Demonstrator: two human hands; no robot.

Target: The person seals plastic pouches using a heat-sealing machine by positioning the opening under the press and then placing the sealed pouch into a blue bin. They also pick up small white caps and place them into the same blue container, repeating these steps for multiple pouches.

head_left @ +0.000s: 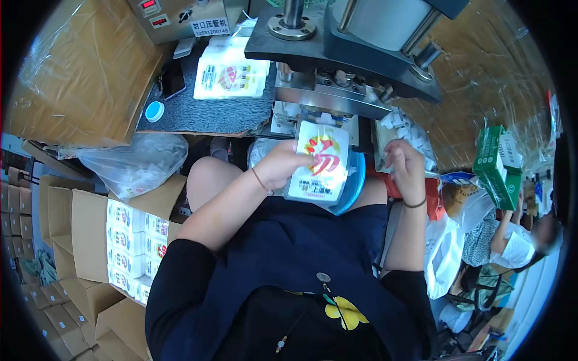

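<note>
My left hand (284, 165) grips a flat white packet (322, 161) by its left side, thumb on top. Red and yellow print covers the packet's face, and it lies just in front of the press's metal jaw (331, 99). Under it, a blue-rimmed tub (356, 183) shows between my thighs. My right hand (406, 165) is raised with fingers curled in, beside a bin of small white pieces (409, 133); I cannot tell what its fingers hold.
Similar packets (232, 75) lie stacked on a blue mat (211, 113) at left, near a phone (173, 81) and a blue cap (155, 111). An open carton (90, 234) holds packed packets. At right stand a green box (498, 162) and another person (515, 243).
</note>
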